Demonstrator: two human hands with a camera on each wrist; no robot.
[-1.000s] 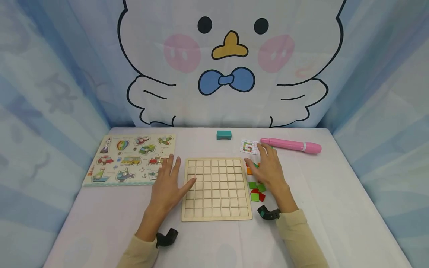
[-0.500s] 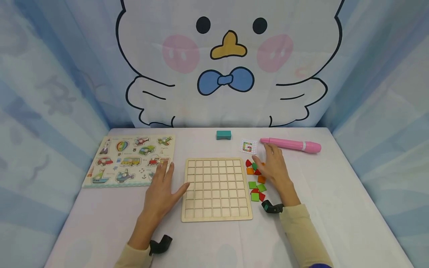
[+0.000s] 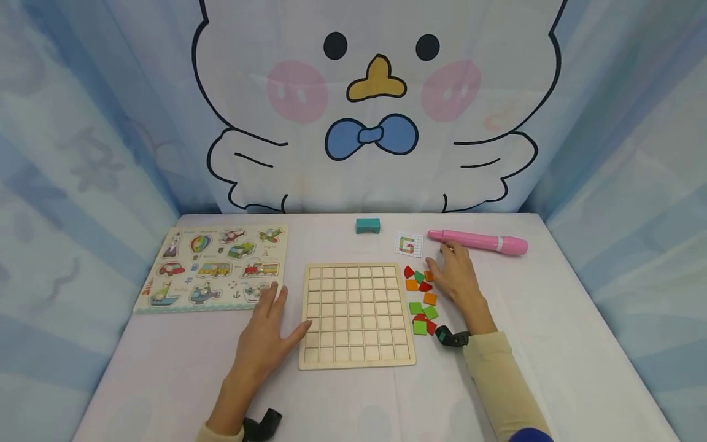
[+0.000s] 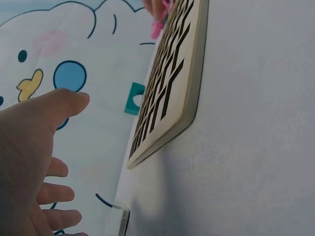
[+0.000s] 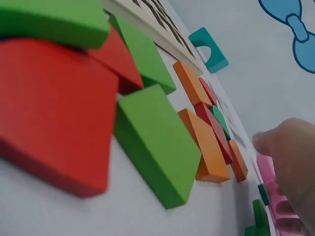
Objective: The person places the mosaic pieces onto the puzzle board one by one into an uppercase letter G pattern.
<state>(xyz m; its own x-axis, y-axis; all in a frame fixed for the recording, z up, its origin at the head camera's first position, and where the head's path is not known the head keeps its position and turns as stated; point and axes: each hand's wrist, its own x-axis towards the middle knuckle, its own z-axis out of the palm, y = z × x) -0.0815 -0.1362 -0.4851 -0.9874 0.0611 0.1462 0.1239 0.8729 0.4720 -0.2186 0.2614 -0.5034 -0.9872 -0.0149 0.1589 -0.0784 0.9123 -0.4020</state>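
Observation:
A wooden grid board [image 3: 357, 319] lies flat, its cells bare. My left hand [image 3: 262, 344] hovers at its left edge, fingers spread and holding nothing; the left wrist view has its thumb [image 4: 64, 104] apart from the board. Right of the board lie loose coloured pieces, including a light green square [image 3: 420, 328], an orange square [image 3: 429, 299] and a red piece [image 5: 54, 113]. My right hand [image 3: 461, 282] is over the far end of these pieces. Its fingers bend loosely near green pieces [image 5: 260, 219], with the thumb apart; contact with them is unclear.
A small pattern card [image 3: 409, 245] lies behind the pieces, beside a pink pen-shaped object [image 3: 480, 241]. A teal block [image 3: 367, 226] stands at the back. On the left lies a vehicle picture board [image 3: 212, 267]. A patterned curtain [image 3: 364, 178] closes the back.
My left hand has drawn back toward me and left, off the picture board's middle. The right hand has shifted right, uncovering orange, red and green pieces. The board and card stay put.

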